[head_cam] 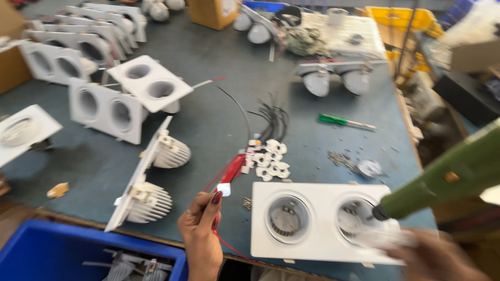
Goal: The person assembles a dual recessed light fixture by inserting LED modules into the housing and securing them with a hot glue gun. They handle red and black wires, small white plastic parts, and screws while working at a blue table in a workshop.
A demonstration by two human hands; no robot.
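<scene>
The left hand [200,237] is pinching thin, floppy red wires [229,171] between closed fingers at the surface's near edge, beside the stiff, light-looking white twin-lamp housing [312,221], best gripped by its rim, while the blurred right hand [435,257] is probably clasping the green power tool [448,177].

A brown cardboard box [212,12] with a white label [229,6] stands at the table's far edge

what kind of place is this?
Likely a light-fixture assembly bench. White twin downlight housings are lined up on the grey worktable, with loose wires and a screwdriver. The left hand holds red wires beside one housing.
</scene>
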